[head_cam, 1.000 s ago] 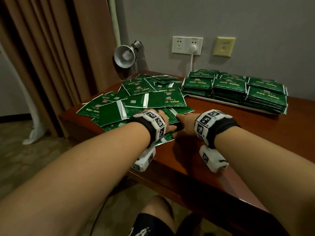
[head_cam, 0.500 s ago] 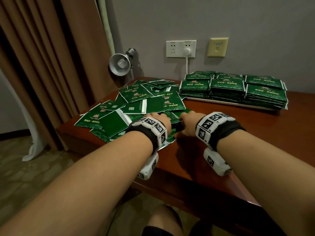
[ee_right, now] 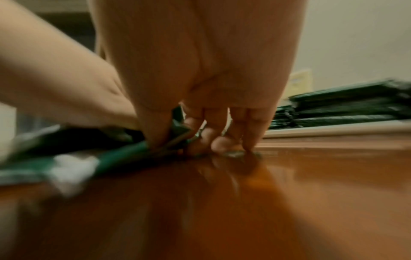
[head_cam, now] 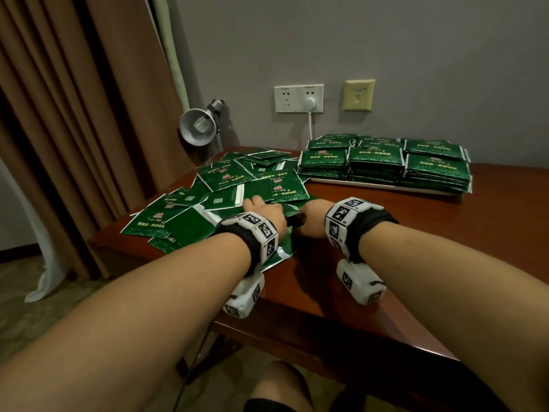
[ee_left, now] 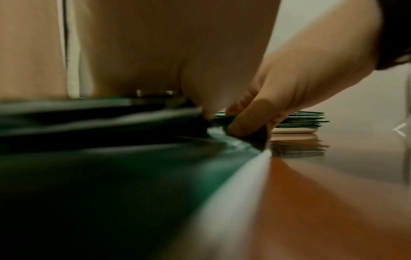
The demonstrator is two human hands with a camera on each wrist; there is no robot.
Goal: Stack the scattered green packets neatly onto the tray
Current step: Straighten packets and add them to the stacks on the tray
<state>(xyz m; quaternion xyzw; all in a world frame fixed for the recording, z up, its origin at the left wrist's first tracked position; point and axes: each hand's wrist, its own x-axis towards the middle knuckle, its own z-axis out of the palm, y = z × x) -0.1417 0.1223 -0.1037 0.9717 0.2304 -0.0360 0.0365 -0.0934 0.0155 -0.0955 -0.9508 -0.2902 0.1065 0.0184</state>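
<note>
Packets lie scattered on the left part of the wooden table; neat stacks stand on the tray at the back. The left hand presses flat on the pile. From the right wrist view, the right hand pinches a packet edge between thumb and fingers. The left wrist view is blurred.

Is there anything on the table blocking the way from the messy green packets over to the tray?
Nothing visible. The bare wooden table lies between the scattered green packets and the tray. Packet stacks already fill the tray.
</note>
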